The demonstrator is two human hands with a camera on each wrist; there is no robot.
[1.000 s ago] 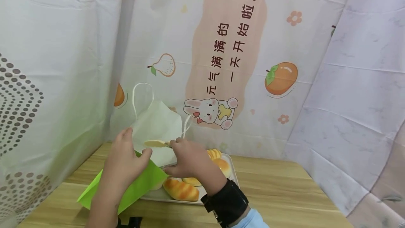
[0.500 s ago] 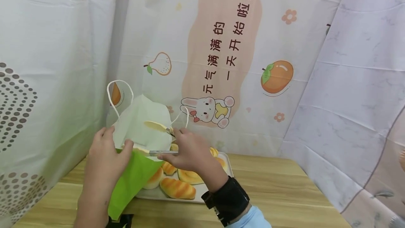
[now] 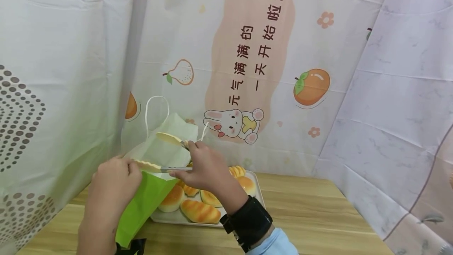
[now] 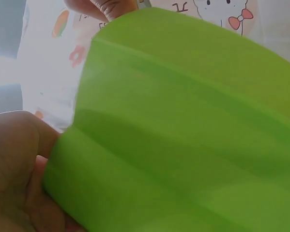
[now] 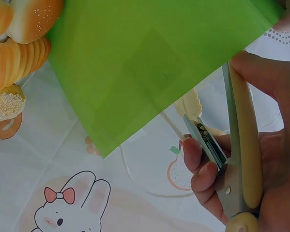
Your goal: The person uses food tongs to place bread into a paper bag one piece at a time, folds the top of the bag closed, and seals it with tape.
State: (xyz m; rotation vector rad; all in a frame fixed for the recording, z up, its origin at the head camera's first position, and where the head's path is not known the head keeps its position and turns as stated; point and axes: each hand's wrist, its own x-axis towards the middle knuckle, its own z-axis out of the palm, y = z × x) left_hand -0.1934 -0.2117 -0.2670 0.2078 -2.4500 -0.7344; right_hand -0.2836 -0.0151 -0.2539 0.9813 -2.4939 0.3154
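A bright green paper bag (image 3: 148, 196) with a pale inside and white cord handles leans at the tray's left, its mouth facing up and toward me. My left hand (image 3: 115, 180) grips the bag's left rim; in the left wrist view its thumb and fingers (image 4: 19, 140) pinch the green edge. My right hand (image 3: 209, 168) holds food tongs (image 3: 177, 169) with cream scalloped tips and metal arms. The tongs are spread wide at the bag's mouth, nothing between the tips. In the right wrist view the tongs' cream-and-metal handle (image 5: 246, 140) lies along the palm. The bag's bottom is hidden.
A light tray (image 3: 187, 222) of several breads stands right of the bag, with a striped roll (image 3: 200, 211) in front and a round bun (image 3: 171, 200) beside the bag. The wooden table (image 3: 301, 207) extends rightward. A printed curtain (image 3: 283, 137) hangs behind.
The tongs have come up and spread at the bag's mouth, both arms now showing. The bag has shifted left, and my left hand has gone from spread fingers to gripping its rim.
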